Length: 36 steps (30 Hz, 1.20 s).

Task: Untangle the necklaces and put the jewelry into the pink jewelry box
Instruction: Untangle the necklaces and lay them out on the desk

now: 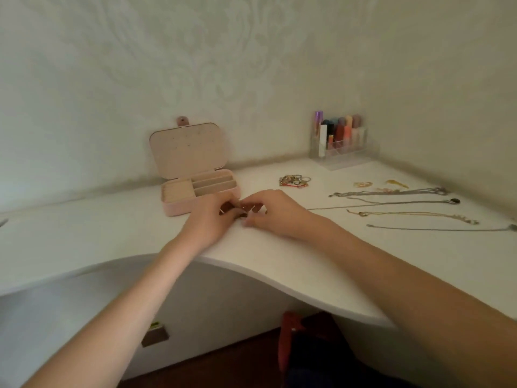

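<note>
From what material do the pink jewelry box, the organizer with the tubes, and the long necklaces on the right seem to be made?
Pink jewelry box: likely faux leather outside, matte; the beige lining looks velvety, no shine. Organizer: clear hard plastic or acrylic, since the tubes show through its walls. Long necklaces: probably metal chain, some grey-silver, some gold-coloured; too small to tell more.

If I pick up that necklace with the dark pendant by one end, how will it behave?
The pendant necklace looks like a thin chain laid out straight, so it would probably hang limp and swing. The dark pendant sits at one end and may weight that end. It lies close to other chains, so it could snag.
</note>
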{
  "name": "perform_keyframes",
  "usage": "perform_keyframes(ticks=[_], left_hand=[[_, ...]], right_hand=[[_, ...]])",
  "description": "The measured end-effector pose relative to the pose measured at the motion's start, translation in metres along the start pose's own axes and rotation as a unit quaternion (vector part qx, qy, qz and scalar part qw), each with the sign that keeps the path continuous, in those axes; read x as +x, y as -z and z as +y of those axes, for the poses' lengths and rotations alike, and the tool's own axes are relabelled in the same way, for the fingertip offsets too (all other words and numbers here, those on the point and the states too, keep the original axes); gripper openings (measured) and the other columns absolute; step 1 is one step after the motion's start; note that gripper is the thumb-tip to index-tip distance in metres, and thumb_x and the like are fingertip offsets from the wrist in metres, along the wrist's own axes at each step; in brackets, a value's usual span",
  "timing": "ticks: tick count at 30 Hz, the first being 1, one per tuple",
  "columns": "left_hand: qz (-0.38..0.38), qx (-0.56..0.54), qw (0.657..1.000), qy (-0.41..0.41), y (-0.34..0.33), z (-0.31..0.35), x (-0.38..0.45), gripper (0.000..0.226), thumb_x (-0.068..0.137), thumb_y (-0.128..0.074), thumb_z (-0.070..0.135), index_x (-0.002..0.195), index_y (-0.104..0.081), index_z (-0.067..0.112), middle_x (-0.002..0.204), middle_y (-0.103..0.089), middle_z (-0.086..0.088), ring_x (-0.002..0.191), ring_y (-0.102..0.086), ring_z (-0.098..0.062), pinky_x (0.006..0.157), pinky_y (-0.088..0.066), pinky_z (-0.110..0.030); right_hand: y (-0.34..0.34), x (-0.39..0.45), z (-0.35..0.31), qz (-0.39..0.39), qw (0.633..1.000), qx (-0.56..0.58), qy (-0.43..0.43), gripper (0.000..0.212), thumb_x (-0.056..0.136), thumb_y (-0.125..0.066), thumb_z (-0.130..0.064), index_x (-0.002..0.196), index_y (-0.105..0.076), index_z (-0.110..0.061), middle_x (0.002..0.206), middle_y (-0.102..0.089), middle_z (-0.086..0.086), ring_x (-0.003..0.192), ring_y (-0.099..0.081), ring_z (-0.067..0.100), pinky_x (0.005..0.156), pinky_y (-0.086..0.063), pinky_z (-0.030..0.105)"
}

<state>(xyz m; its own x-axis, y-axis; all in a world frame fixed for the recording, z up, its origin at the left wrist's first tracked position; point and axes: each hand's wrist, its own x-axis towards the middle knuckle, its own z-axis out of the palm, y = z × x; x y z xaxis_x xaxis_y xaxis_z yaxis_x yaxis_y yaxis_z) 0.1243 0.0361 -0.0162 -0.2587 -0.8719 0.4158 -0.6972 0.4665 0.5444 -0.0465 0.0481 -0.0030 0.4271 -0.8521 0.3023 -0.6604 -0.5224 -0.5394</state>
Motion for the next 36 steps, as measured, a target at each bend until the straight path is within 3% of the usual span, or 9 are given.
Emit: perform_keyframes(ticks=[3, 9, 14, 17, 22, 26, 29, 31, 36], left_hand=[[0.036, -0.15, 0.987, 0.047, -0.004, 0.001, 0.014, 0.009, 0.087, -0.064, 0.013, 0.08, -0.068, 0.01, 0.069, -0.063, -0.001, 0.059, -0.052, -0.006, 0.059, -0.039, -0.015], [0.058, -0.319, 0.941, 0.093, -0.005, -0.002, 0.024, 0.027, 0.098, -0.047, 0.018, 0.074, -0.058, 0.014, 0.067, -0.055, -0.009, 0.052, -0.053, -0.011, 0.05, -0.049, -0.023], [0.05, -0.363, 0.923, 0.115, -0.005, -0.003, 0.024, 0.027, 0.098, -0.047, 0.02, 0.074, -0.059, 0.017, 0.057, -0.055, 0.003, 0.052, -0.051, -0.013, 0.048, -0.043, -0.025], [0.024, -0.43, 0.894, 0.124, -0.005, 0.0, 0.022, 0.024, 0.098, -0.047, 0.018, 0.079, -0.06, 0.013, 0.061, -0.055, 0.001, 0.056, -0.054, -0.012, 0.049, -0.049, -0.028], [0.044, -0.475, 0.867, 0.147, -0.002, 0.006, 0.021, 0.026, 0.099, -0.044, 0.017, 0.078, -0.058, 0.013, 0.055, -0.057, 0.006, 0.059, -0.055, -0.011, 0.053, -0.045, -0.021], [0.055, -0.422, 0.888, 0.173, -0.002, 0.005, 0.021, 0.026, 0.098, -0.048, 0.026, 0.076, -0.061, 0.017, 0.071, -0.056, -0.007, 0.063, -0.054, -0.014, 0.046, -0.037, -0.02], [0.043, -0.386, 0.909, 0.148, -0.003, 0.004, 0.02, 0.016, 0.091, -0.06, 0.021, 0.076, -0.062, 0.017, 0.063, -0.055, 0.004, 0.057, -0.045, -0.009, 0.053, -0.033, -0.023], [0.024, -0.361, 0.924, 0.122, -0.004, 0.004, 0.019, 0.01, 0.082, -0.07, 0.014, 0.075, -0.064, 0.019, 0.071, -0.056, -0.001, 0.062, -0.045, -0.01, 0.056, -0.034, -0.021], [0.045, -0.324, 0.938, 0.112, -0.005, 0.002, 0.019, 0.015, 0.078, -0.072, 0.004, 0.078, -0.065, 0.017, 0.073, -0.056, -0.005, 0.061, -0.048, -0.01, 0.053, -0.039, -0.015]], right_hand=[[-0.013, 0.011, 0.008, 0.09, 0.99, 0.103, -0.037, 0.032, 0.078, -0.068, -0.007, 0.109, -0.068, -0.016, 0.082, -0.071, 0.005, 0.073, -0.063, 0.014, 0.072, -0.047, 0.023], [-0.011, 0.018, 0.021, 0.127, 0.964, 0.209, -0.104, 0.016, 0.087, -0.063, -0.013, 0.1, -0.072, -0.017, 0.082, -0.072, 0.007, 0.069, -0.061, 0.006, 0.069, -0.046, 0.016], [-0.012, 0.017, 0.016, 0.064, 0.985, 0.132, -0.086, 0.023, 0.094, -0.054, -0.026, 0.094, -0.072, -0.013, 0.08, -0.067, 0.002, 0.069, -0.053, 0.004, 0.069, -0.041, 0.024], [-0.012, 0.014, 0.01, 0.019, 0.994, 0.088, -0.066, 0.015, 0.091, -0.059, -0.03, 0.087, -0.069, -0.019, 0.075, -0.063, -0.011, 0.054, -0.049, -0.005, 0.055, -0.035, 0.007], [-0.009, 0.012, 0.011, 0.065, 0.986, 0.126, -0.086, 0.009, 0.088, -0.063, -0.02, 0.085, -0.07, -0.017, 0.076, -0.065, -0.008, 0.063, -0.052, -0.002, 0.06, -0.039, 0.008], [0.002, 0.007, 0.009, 0.099, 0.936, 0.306, -0.142, 0.013, 0.094, -0.053, -0.013, 0.084, -0.062, -0.012, 0.079, -0.07, 0.003, 0.065, -0.06, 0.009, 0.059, -0.046, 0.013], [0.008, 0.005, 0.005, 0.141, 0.909, 0.358, -0.158, 0.017, 0.096, -0.047, -0.01, 0.082, -0.057, -0.012, 0.077, -0.067, 0.002, 0.065, -0.06, 0.01, 0.059, -0.047, 0.015], [0.013, 0.005, 0.003, 0.169, 0.886, 0.399, -0.165, 0.017, 0.096, -0.043, -0.009, 0.084, -0.056, -0.009, 0.079, -0.067, 0.003, 0.066, -0.061, 0.01, 0.061, -0.049, 0.018], [0.024, 0.007, -0.001, 0.219, 0.78, 0.557, -0.183, 0.018, 0.092, -0.036, -0.004, 0.079, -0.049, -0.007, 0.081, -0.067, 0.01, 0.071, -0.064, 0.017, 0.069, -0.053, 0.027]])
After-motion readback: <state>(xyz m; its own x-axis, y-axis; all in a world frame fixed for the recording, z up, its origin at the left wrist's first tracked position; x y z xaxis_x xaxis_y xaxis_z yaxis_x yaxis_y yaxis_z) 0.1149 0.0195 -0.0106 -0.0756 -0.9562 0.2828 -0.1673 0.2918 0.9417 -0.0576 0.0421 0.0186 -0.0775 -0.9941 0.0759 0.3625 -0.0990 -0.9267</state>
